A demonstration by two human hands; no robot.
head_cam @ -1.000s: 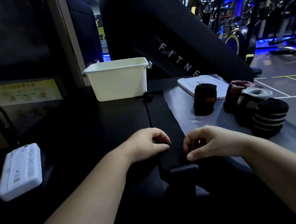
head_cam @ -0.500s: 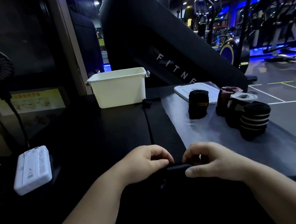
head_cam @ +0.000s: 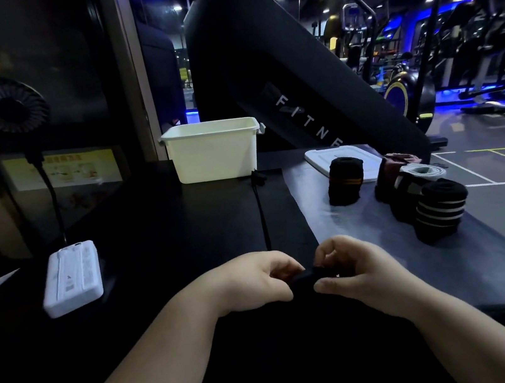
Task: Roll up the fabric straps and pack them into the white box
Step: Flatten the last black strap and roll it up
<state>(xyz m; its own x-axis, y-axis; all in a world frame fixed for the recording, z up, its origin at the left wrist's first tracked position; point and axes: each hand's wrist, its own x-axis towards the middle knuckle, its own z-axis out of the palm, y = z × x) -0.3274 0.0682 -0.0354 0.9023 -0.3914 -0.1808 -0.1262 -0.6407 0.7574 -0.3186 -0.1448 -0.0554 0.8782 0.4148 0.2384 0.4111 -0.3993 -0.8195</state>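
A long black fabric strap (head_cam: 281, 216) lies flat on the black soft box, running from near the white box (head_cam: 213, 151) toward me. Its near end is a small black roll (head_cam: 304, 277). My left hand (head_cam: 255, 282) and my right hand (head_cam: 352, 266) pinch that roll from either side with curled fingers. To the right stand rolled straps: a black one with an orange stripe (head_cam: 344, 181), a dark red one (head_cam: 390, 169), a white-topped one (head_cam: 414, 179) and a black one with white stripes (head_cam: 439, 211). The white box looks open; its inside is hidden.
A white box lid (head_cam: 331, 157) lies flat behind the rolled straps. A white power bank (head_cam: 71, 276) sits at the left, cabled to a small black fan (head_cam: 11, 105). The soft box's right edge drops to the gym floor. A large black machine rises behind.
The strap's near end has been rolled into a small roll between my fingers. Both hands have moved slightly closer together, and my head has tilted up.
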